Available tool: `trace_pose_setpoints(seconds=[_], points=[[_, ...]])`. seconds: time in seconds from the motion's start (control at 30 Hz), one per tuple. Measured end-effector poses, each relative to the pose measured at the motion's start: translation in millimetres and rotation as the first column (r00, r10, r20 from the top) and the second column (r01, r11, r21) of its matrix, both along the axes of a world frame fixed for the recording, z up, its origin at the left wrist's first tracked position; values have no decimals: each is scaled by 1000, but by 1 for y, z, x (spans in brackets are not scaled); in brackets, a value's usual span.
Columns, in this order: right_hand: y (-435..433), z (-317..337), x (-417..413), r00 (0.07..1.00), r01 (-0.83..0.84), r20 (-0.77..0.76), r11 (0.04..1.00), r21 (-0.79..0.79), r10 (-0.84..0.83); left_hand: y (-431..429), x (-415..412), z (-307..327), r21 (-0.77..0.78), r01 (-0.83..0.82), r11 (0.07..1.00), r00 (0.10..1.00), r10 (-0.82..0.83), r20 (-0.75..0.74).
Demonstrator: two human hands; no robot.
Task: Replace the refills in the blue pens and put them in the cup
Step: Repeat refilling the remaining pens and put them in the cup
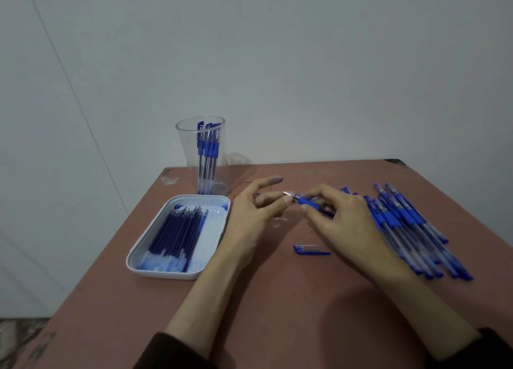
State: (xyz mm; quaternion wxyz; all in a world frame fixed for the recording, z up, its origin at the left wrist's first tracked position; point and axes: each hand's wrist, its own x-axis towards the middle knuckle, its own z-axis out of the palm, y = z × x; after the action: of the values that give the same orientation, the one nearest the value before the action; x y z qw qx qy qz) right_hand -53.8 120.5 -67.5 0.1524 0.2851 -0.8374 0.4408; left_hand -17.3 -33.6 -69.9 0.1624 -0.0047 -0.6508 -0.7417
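Scene: we look down at a reddish-brown table [277,299] against a pale wall, with both bare hands meeting over its middle.
Right hand [344,221]: we see its fingers closed narrowly around one uncapped blue pen [306,201], pinching at the blue rubber grip, metal tip pointing left.
Left hand [249,216]: thumb and a bent finger close on the pen's tip end while the index finger sticks out straight; we judge it is unscrewing or tightening the tip, but cannot tell which.
Loose cap [311,250]: one blue cap lies on the table, just in front of the hands.
Risk, small parts: the tip piece could slip from the left fingers and roll away, since the hold is only a fingertip pinch.
Risk, pile: the right forearm sits beside the pen pile [410,229] and could sweep pens toward the table's right edge.
Risk, cap: it could be forgotten or nudged away by a wrist.
Count, cup: one clear cup [200,152] at the far left holds about five pens.
Count, tray: one white tray [144,246] holds roughly a dozen dark refills [177,235].
Count, pile: at least ten pens, overlapping, so we cannot count exactly.
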Motion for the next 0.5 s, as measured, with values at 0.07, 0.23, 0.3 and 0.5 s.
trace_pose_setpoints(seconds=[0.07, 0.23, 0.3, 0.5], points=[[0, 1, 0, 995, -33, 93, 997, -64, 39, -1, -1, 0, 5, 14, 1000, 1000, -14, -6], [-2, 7, 4, 952, -138, 245, 971, -197, 185, 1, 1, 3, 84, 57, 995, 998, -56, -18], [-2, 9, 5, 922, -191, 286, 949, -251, 261, 1, 0, 3, 127, 62, 990, 998, -59, -27], [-3, 7, 4, 902, -212, 304, 928, -307, 307, 0, -2, -4, 63, 3, 998, 1000, -5, 26]])
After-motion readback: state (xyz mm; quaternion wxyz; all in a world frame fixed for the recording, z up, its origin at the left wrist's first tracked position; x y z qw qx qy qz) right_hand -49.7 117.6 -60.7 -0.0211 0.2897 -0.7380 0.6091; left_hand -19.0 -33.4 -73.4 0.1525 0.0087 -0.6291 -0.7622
